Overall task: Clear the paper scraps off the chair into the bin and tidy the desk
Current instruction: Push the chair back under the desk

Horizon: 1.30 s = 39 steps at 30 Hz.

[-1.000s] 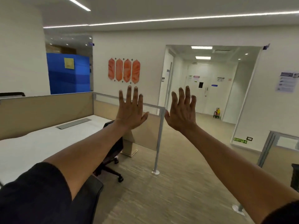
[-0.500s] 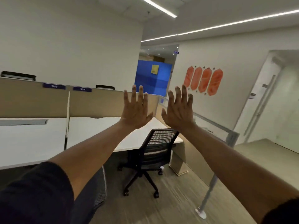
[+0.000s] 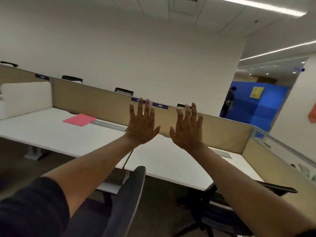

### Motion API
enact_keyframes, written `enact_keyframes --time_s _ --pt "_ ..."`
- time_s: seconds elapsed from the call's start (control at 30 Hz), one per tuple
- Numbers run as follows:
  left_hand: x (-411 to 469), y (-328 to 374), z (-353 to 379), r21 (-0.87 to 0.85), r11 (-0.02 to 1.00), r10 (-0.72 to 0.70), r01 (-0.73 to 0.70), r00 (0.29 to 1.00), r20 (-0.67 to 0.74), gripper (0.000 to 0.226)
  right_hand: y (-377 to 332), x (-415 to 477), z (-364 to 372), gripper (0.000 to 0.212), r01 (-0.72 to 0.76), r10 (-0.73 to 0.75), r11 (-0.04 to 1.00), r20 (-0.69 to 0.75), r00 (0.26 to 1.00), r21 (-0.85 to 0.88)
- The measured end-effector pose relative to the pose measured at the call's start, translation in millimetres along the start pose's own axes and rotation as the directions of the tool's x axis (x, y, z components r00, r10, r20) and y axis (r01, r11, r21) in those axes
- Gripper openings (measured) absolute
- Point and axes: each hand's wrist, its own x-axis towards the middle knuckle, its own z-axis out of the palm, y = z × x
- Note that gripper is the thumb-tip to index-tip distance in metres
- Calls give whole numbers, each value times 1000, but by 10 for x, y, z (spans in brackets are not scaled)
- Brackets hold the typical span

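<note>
The chair (image 3: 126,200) nearest the person is dark and stands just in front of the white bench (image 3: 51,134), with its back edge showing low in the middle of the view. Its seat is hidden, so I cannot tell if any paper lies on it. A second dark chair (image 3: 239,199) stands to the right, pushed close to the bench. On the bench top, far to the left, a pink folder (image 3: 79,119) lies flat beside a grey slot near the tan divider wall (image 3: 95,101). Small blue labels are stuck along the top of that wall. The person holds both arms straight out over the bench. The left hand (image 3: 142,124) is wide open with its fingers spread, and it holds nothing. The right hand (image 3: 187,129) is just beside it, also spread flat and empty. Far off on the right, someone in dark clothes (image 3: 228,103) stands by a blue wall (image 3: 266,106).
</note>
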Motion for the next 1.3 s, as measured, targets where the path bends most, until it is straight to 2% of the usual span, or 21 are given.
enact_keyframes --time_s 0.1,0.27,0.5,0.6,0.7,0.8,0.9,0.97,1.0,1.07,1.13,1.2,1.3 --pt "-44 -100 64 49 999 -14 12 999 32 76 -78 156 299 65 58 -56 996 -23 998 73" --pt "-136 -375 3 233 964 -160 131 981 110 76 -364 459 736 66 169 -161 960 -54 985 225" --pt "-407 -643 38 467 846 -360 255 921 148 77 -946 806 1288 69 359 -326 836 -150 933 416" --pt "-547 -620 70 569 744 -494 351 862 115 75 -1118 811 1489 65 461 -406 758 -220 887 461" --pt "-787 -441 113 645 595 -674 480 735 74 74 -1181 681 1680 60 582 -524 631 -271 807 513" --pt "-1165 -171 195 701 530 -771 478 615 163 77 -1220 433 1898 59 662 -703 441 -225 675 606" --pt "-1581 128 330 698 515 -840 497 453 297 88 -1265 130 2167 73 685 -905 230 -107 412 692" --pt "-1846 375 482 695 517 -856 499 302 420 100 -1286 -54 2354 86 675 -971 130 -44 234 726" --pt "-1972 514 567 694 506 -856 512 201 476 108 -1303 -147 2448 92 664 -986 101 -13 165 741" --pt "-2205 769 734 700 451 -840 554 -1 542 124 -1346 -332 2633 104 645 -996 92 60 71 758" --pt "-2399 953 879 721 392 -817 572 -144 559 130 -1395 -509 2802 112 655 -993 91 115 6 750" --pt "-2567 1067 990 734 388 -790 557 -210 577 126 -1448 -662 2961 116 668 -989 79 141 -39 740" --pt "-2758 1146 1077 739 416 -773 530 -223 594 101 -1472 -842 3156 115 620 -975 70 185 -123 781"
